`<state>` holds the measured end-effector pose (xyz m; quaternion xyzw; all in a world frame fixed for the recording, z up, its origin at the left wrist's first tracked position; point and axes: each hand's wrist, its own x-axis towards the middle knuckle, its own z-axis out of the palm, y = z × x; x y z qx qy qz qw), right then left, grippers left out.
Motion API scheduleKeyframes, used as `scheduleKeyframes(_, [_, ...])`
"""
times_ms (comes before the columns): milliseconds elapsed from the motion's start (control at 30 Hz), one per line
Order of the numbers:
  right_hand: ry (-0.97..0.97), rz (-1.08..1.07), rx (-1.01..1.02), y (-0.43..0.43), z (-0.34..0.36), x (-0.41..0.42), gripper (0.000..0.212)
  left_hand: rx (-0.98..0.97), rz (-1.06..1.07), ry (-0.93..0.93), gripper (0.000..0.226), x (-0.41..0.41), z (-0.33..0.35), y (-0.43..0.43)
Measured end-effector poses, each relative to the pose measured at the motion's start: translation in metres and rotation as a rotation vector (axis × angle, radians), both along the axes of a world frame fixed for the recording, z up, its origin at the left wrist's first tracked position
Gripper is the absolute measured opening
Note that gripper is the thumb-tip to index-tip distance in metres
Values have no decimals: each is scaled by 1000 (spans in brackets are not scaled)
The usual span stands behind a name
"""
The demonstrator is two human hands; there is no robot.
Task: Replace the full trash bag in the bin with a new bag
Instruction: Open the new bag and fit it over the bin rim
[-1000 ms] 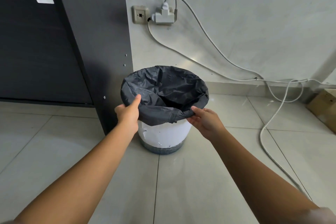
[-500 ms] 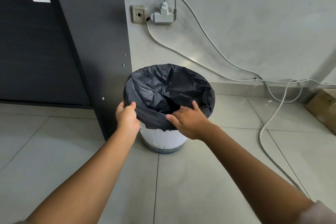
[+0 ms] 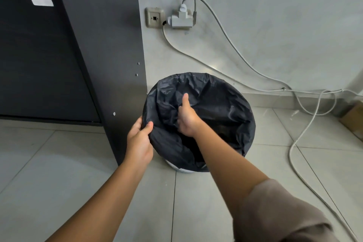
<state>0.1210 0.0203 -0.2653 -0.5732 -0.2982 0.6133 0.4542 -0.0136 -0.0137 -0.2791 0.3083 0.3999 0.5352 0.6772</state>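
A black trash bag (image 3: 220, 102) lines a white bin (image 3: 183, 170) that stands on the tiled floor against the wall; only a sliver of the bin shows below the plastic. My left hand (image 3: 139, 141) pinches the bag's folded edge at the bin's near-left rim, thumb on top. Inside the bag's mouth, my right hand (image 3: 186, 122) has its thumb pointing up and its fingers curled into the crumpled plastic. The bag's inside is dark and I cannot see what lies in it.
A dark cabinet side panel (image 3: 102, 45) stands right beside the bin on the left. A wall socket with an adapter (image 3: 181, 19) sits above, and grey cables (image 3: 292, 143) trail over the floor at the right. A cardboard box (image 3: 353, 120) is at the far right.
My right hand left the near-right rim and reached into the bag's mouth. My left hand kept its hold on the left edge. The view shifted closer, above the bin.
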Motion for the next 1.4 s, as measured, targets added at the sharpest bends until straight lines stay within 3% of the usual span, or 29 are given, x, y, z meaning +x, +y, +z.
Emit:
scheduleKeyframes(133, [136, 177, 69, 2, -9, -11, 90, 70, -72, 31, 37, -1, -1, -1])
scheduleKeyframes(200, [41, 189, 79, 0, -9, -8, 84, 90, -89, 30, 35, -2, 0, -1])
scheduleKeyframes(233, [-143, 172, 104, -2, -7, -4, 79, 91, -95, 26, 34, -2, 1, 0])
scheduleKeyframes(300, [-806, 183, 201, -9, 2, 14, 62, 82, -99, 26, 31, -2, 2, 2])
scheduleKeyframes(367, [-1552, 388, 277, -16, 6, 43, 49, 72, -100, 29, 34, -1, 3, 3])
scheduleKeyframes(400, [-1814, 533, 246, -20, 4, 61, 48, 69, -105, 32, 36, -1, 3, 4])
scheduleKeyframes(500, [-2209, 822, -36, -32, -3, 103, 53, 76, -124, 57, 42, 0, 5, 4])
scheduleKeyframes(600, [-2293, 932, -281, -37, -10, 123, 57, 91, -134, 58, 43, 2, 6, 2])
scheduleKeyframes(667, [-2294, 941, -332, -39, -9, 126, 55, 95, -136, 62, 43, 3, 7, 2])
scheduleKeyframes(800, [-2278, 767, 51, -46, -3, 104, 41, 92, -138, 61, 40, 3, 7, 4])
scheduleKeyframes(833, [-2281, 755, 58, -48, -3, 99, 40, 88, -129, 57, 39, 2, 8, 4])
scheduleKeyframes(967, [-2162, 896, -425, -66, -10, 109, 55, 73, -111, 53, 39, 0, 8, 4])
scheduleKeyframes(1033, [-2069, 897, -460, -65, -7, 114, 55, 64, -107, 50, 41, 2, 8, 4])
scheduleKeyframes(1100, [-1802, 638, -236, -51, -8, 100, 46, 60, -110, 52, 42, 3, 6, 4])
scheduleKeyframes(1167, [-1273, 263, -59, -28, -11, 75, 52, 70, -117, 63, 43, 5, 6, 5])
scheduleKeyframes(1267, [-503, -24, -37, 2, -20, 37, 63, 100, -147, 63, 40, 6, 6, 5])
scheduleKeyframes(1333, [-251, -43, -58, 10, -25, 23, 57, 115, -177, 56, 39, 6, 6, 3])
scheduleKeyframes(1400, [-163, 22, -46, 10, -23, 16, 60, 126, -201, 50, 41, 7, 5, 2])
